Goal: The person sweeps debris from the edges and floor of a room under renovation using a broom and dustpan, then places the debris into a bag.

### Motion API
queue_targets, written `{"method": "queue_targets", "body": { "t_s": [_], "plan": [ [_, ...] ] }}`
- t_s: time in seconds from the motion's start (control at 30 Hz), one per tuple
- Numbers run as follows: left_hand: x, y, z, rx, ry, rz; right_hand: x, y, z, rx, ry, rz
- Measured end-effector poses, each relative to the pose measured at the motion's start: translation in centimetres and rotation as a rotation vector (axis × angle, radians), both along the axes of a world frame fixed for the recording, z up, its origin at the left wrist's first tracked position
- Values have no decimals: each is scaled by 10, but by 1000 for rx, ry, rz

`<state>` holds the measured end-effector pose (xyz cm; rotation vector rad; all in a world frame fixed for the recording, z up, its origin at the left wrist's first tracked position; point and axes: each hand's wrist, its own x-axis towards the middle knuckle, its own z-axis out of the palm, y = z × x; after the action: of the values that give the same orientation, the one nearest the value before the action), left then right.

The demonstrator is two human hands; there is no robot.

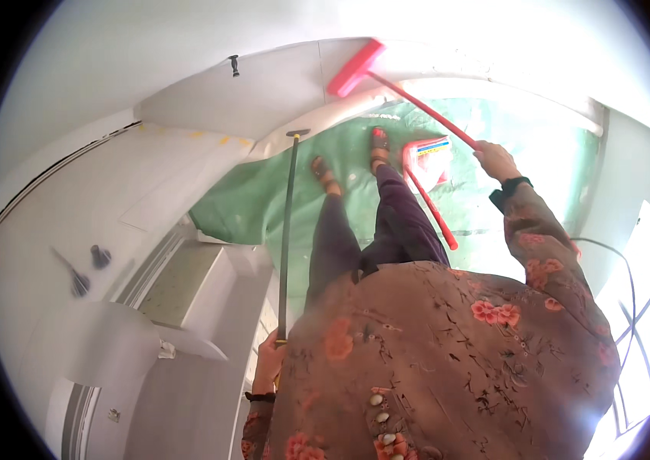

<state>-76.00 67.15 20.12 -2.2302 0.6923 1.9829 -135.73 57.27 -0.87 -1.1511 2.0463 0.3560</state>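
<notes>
My right hand (pixel 498 162) is closed around the red handle of a broom (pixel 426 110) that is raised up and to the left. Its wide pinkish-red head is blurred, with the bristles not clearly visible. My left hand (pixel 269 360), low beside my body, grips a long dark pole (pixel 287 238) with yellow fittings. The pole's far end has a small flat dark head resting near the edge of a green floor covering (pixel 256 192). In front of my feet lies a red dustpan (pixel 438 165) with a label, its red handle slanting toward me.
A beige rolled edge (pixel 287 136) borders the green covering on the far side. Grey-white cabinet (pixel 218 307) structures stand at left, and a pale door panel (pixel 264 88) with a dark handle is ahead. A dark cable (pixel 622 257) hangs near a bright window at right.
</notes>
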Motion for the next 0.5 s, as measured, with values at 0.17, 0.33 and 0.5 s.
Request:
{"method": "queue_targets", "body": {
  "t_s": [0.17,0.33,0.5],
  "plan": [
    [13,8,-21,25,33,37,-11,30,36,-54,-8,-31],
    [1,-8,-56,3,58,-78,-13,25,43,-45,-12,-47],
    [-20,-23,-68,-10,49,-181,-50,21,5,-33,1,34]
  ]
}}
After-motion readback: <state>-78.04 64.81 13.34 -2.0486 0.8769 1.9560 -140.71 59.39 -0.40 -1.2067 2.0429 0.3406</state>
